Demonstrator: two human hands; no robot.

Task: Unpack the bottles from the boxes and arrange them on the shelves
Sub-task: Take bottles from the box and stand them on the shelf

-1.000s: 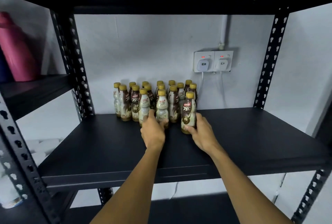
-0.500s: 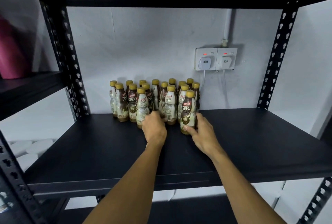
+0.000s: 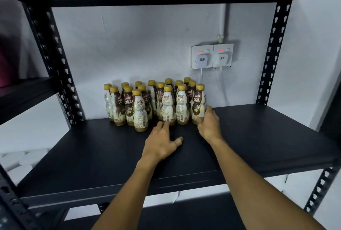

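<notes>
Your right grip (image 3: 209, 125) is curled round the end bottle (image 3: 199, 105) at the right of the front row, thumb low on its side; your left grip (image 3: 162, 143) is spread open low over the black shelf (image 3: 267, 137), holding nothing, one finger reaching the foot of a front-row bottle. The gold-capped bottles (image 3: 140, 111) stand upright, clustered at the shelf's back by the wall (labels read "KOPIKO" and "78°C"); two wall sockets (image 3: 212, 56) glow red above them.
</notes>
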